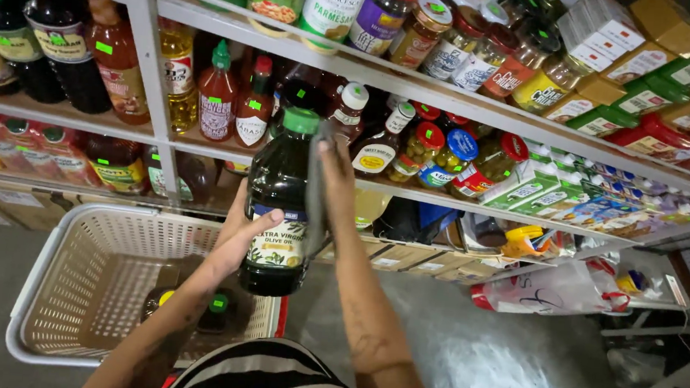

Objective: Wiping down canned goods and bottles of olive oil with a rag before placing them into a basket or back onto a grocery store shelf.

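Shelves (pixel 419 85) crowded with bottles and jars fill the upper view, their front edges just beyond the hands. Below lies bare grey floor (pixel 503 371), open at right. A white basket (pixel 67 279) stands at lower left, holding two dark bottles (pixel 188 305) with green tags. The one large dark oil bottle (pixel 278 205), green-capped, is held upright between shelf edge and basket. The left hand (pixel 239 239) wraps its label, fingers closed around it. The right hand (pixel 334 181) presses a grey cloth (pixel 315 192) flat against its side.
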